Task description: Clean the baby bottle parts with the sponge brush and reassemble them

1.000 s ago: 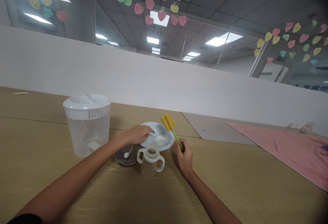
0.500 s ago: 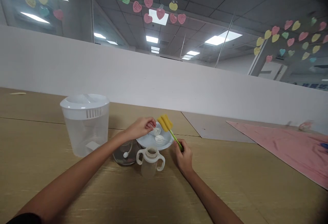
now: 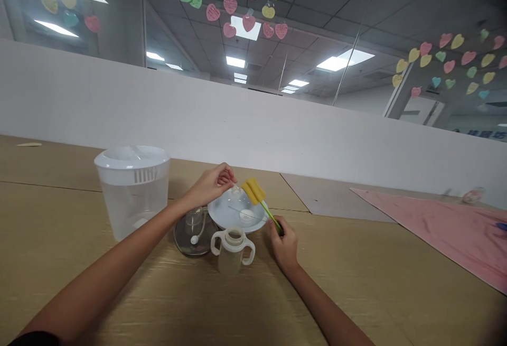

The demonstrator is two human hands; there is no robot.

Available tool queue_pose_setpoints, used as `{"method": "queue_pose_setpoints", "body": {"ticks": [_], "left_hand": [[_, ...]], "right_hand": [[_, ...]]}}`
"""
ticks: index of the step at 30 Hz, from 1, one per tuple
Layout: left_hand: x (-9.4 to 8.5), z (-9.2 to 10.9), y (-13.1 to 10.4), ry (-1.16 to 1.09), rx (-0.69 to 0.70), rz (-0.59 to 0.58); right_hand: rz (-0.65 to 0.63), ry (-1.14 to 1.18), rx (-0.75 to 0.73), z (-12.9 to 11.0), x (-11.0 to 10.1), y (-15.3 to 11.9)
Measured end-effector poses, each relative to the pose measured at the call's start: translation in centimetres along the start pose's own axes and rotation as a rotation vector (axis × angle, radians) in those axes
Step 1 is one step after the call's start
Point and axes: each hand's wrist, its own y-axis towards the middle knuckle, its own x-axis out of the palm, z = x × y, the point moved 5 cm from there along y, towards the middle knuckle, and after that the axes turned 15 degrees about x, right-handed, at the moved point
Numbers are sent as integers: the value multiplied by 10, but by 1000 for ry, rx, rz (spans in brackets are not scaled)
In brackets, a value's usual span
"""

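My left hand pinches a small translucent piece that looks like a bottle nipple, held over the far side of a white bowl. Wrapped in the fingers of my right hand is a sponge bottle brush with a yellow head and green handle, tilted up toward the left. A thin wire-like straw brush also runs from that hand across the bowl. Inside the bowl lies a white round part. In front, a two-handled baby bottle stands upright without a lid.
Left of the bowl, a dark round tray carries a clear cap and a straw with a white weighted end. A lidded translucent bucket stands farther left. A pink cloth covers the table at right; a white wall rises behind.
My left hand has lifted up and slightly left, raising the translucent piece from the bowl. My right hand and the brushes have barely moved.
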Motion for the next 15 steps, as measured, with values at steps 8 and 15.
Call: {"method": "queue_pose_setpoints", "body": {"ticks": [8,15], "left_hand": [[-20,-4,-26,701,-317,-720],[0,-46,-47,738,-425,-944]], "right_hand": [[1,0,-7,-1,0,-1],[4,-17,-52,-1,0,-1]]}}
